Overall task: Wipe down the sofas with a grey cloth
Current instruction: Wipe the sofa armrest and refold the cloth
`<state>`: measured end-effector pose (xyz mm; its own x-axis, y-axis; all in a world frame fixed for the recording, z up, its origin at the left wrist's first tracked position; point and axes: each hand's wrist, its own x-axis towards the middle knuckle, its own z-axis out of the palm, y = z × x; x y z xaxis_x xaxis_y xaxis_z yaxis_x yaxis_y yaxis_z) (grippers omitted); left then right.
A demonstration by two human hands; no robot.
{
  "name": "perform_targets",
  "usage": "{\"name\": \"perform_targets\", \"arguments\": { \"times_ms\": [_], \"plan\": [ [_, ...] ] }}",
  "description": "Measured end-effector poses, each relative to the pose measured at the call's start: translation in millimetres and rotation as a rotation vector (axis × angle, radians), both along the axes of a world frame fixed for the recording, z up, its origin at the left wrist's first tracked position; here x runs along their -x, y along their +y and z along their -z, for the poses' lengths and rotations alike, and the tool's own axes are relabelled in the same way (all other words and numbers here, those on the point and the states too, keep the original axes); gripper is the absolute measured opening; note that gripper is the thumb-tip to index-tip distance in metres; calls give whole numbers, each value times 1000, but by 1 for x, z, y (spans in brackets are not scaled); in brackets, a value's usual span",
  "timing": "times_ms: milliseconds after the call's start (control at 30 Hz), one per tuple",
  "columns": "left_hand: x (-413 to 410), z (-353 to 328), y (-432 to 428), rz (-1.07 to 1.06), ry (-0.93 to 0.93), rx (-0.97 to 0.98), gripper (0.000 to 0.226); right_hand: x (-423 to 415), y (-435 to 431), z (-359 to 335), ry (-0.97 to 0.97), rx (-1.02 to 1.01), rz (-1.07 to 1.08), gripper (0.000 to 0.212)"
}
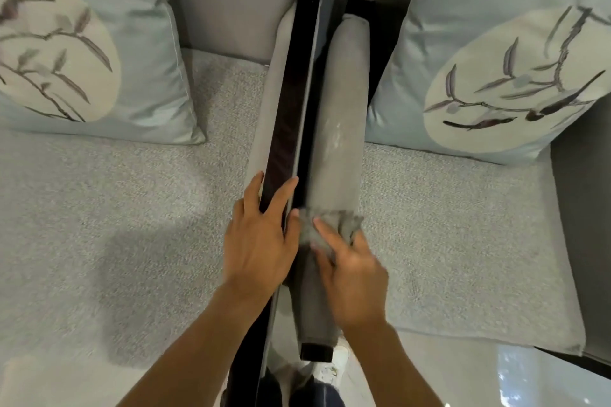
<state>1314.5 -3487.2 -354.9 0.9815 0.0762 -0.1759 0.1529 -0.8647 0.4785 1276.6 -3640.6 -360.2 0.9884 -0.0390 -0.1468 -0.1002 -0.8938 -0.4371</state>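
Two grey sofas stand side by side, their seats at the left (109, 208) and the right (463, 225). Between them run a dark glossy armrest (284, 129) and a padded grey armrest (337, 142). My right hand (350, 277) holds a bunched grey cloth (330, 225) against the padded armrest, fingers curled over it. My left hand (261, 238) rests on the dark armrest, fingers straight along its edges. Pale smears show on the padded armrest farther up.
A pale blue cushion with a leaf print (82, 53) leans at the back of the left seat, and a matching one (496, 76) on the right seat. Shiny floor (463, 373) and my shoe (330, 370) show at the bottom.
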Motion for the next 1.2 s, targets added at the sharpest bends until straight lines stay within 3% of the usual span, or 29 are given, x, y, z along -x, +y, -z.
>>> {"name": "perform_targets", "arguments": {
  "times_ms": [200, 400, 533, 667, 867, 1033, 1100, 1200],
  "plan": [
    [-85, -4, -12, 15, 71, -56, 55, -125, -2, 0, 30, 59, 109, 49],
    [-121, 2, -19, -13, 22, -95, 49, -64, -14, 2, 16, -43, 105, 43],
    [-122, 7, -19, -35, 20, -74, 48, -118, -18, 12, -75, 84, 17, 40],
    [-123, 5, -19, -47, 28, -79, 47, -178, -14, 12, 19, 80, 49, 43],
    [-124, 2, -19, -54, 47, -93, 46, -113, -17, -9, 86, 85, -88, 42],
    [-125, 2, -19, -60, 59, -83, 45, -187, -9, -1, -27, 197, -55, 40],
    [-125, 1, -19, -65, 61, -89, 45, -210, -6, 1, 17, 181, 18, 41],
    [-125, 1, -19, -75, 63, -87, 46, -178, -10, -3, 18, 132, -16, 43]
  ]
}}
